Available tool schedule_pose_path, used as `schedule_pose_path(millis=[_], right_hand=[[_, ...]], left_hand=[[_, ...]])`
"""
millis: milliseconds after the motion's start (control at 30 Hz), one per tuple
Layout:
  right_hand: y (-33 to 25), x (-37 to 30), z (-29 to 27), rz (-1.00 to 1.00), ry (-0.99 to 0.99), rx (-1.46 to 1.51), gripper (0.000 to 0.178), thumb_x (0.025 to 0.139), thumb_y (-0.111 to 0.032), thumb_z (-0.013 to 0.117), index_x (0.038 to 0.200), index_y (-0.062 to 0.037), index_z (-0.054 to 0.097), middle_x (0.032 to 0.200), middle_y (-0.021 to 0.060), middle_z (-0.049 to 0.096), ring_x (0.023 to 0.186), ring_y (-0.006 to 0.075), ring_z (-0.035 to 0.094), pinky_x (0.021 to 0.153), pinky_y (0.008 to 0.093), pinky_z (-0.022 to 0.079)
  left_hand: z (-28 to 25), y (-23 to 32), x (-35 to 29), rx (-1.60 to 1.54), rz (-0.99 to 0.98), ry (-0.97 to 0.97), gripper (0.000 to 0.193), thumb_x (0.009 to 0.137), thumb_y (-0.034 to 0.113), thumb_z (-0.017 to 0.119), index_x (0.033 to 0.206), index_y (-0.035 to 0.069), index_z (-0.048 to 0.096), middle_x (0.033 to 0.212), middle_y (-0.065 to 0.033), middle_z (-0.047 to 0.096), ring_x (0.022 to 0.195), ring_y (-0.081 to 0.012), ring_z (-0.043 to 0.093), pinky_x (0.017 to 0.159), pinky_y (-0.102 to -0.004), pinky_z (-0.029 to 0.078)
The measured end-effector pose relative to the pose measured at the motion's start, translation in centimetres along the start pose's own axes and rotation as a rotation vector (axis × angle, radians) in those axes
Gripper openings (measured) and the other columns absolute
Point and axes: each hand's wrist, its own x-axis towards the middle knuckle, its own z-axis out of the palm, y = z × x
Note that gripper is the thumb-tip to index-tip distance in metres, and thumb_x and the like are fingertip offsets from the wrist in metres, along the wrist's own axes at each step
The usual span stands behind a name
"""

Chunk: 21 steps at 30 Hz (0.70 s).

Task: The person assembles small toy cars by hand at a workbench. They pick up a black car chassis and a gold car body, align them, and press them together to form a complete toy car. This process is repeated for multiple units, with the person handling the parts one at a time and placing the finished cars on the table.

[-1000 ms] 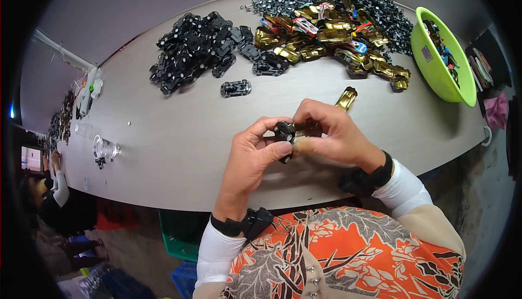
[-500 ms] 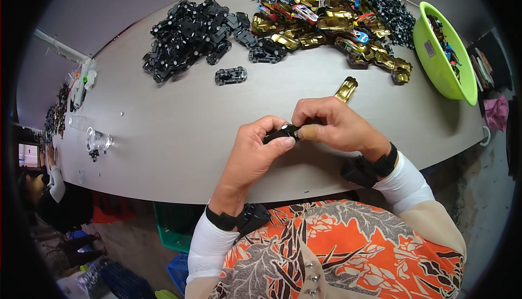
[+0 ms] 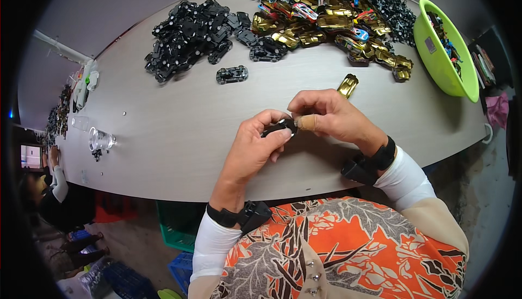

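Observation:
My left hand (image 3: 247,147) is closed around a black toy car chassis (image 3: 286,128), its thumb pressed along the near side. At the chassis's right end, the thumb and fingers of my right hand (image 3: 342,120) are pinched together; a tan bandage wraps that thumb. What sits between those fingertips is too small and covered to tell. Just beyond my right hand lies a gold toy car body (image 3: 348,85). A single black chassis (image 3: 232,75) rests farther off to the left, in front of a heap of black chassis (image 3: 187,41).
Gold and coloured car bodies (image 3: 333,23) lie piled at the back, with many small wheel parts (image 3: 383,2) behind them. At right stands a lime green basin (image 3: 443,73) holding parts. A clear plastic cup (image 3: 100,139) is at left, and another person (image 3: 57,185) sits beyond it.
My right hand has shifted slightly left and away from me, its fingers still at the chassis's end. The chassis has turned a little in my left hand.

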Motion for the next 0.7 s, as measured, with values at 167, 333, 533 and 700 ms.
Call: schedule_pose_path(millis=[167,333,533,700], right_hand=[[-0.2,-0.1,0.0,-0.048,0.066,0.024,0.017,0.079,-0.002,0.055,0.096,-0.0012,0.058,0.076,-0.0014,0.056,0.057,0.0026,0.044,0.049,0.0183,0.036],[0.3,-0.1,0.2,0.003,-0.056,-0.038,0.019,0.078,0.0,0.053,0.096,-0.0011,0.058,0.073,-0.0019,0.054,0.056,0.0032,0.044,0.05,0.0196,0.036],[2.0,0.4,0.5,-0.29,-0.046,-0.166,0.012,0.078,0.0,0.054,0.089,-0.0011,0.06,0.074,-0.0017,0.054,0.058,0.0039,0.045,0.051,0.0205,0.037],[0.7,0.0,-0.6,-0.215,0.005,0.024,0.006,0.077,-0.001,0.057,0.083,-0.0008,0.059,0.079,-0.0004,0.056,0.061,0.0043,0.049,0.053,0.0214,0.041]], left_hand=[[0.3,-0.1,0.0,-0.145,0.056,0.037,0.03,0.074,-0.002,0.056,0.104,0.001,0.051,0.074,-0.0011,0.054,0.057,-0.0078,0.051,0.046,-0.0191,0.04],[-0.4,-0.7,0.1,-0.315,0.176,0.176,0.03,0.074,-0.002,0.063,0.101,0.003,0.052,0.076,-0.001,0.056,0.054,-0.0059,0.051,0.043,-0.0172,0.039],[0.5,-1.1,0.0,-0.369,0.143,0.172,0.02,0.081,0.006,0.061,0.1,0.003,0.054,0.086,-0.0047,0.061,0.062,-0.0101,0.057,0.05,-0.0212,0.047],[0.6,-1.9,-1.0,-0.309,0.025,0.041,0.027,0.083,0.009,0.06,0.108,0.0,0.053,0.088,-0.0112,0.061,0.069,-0.0193,0.064,0.057,-0.0273,0.053]])
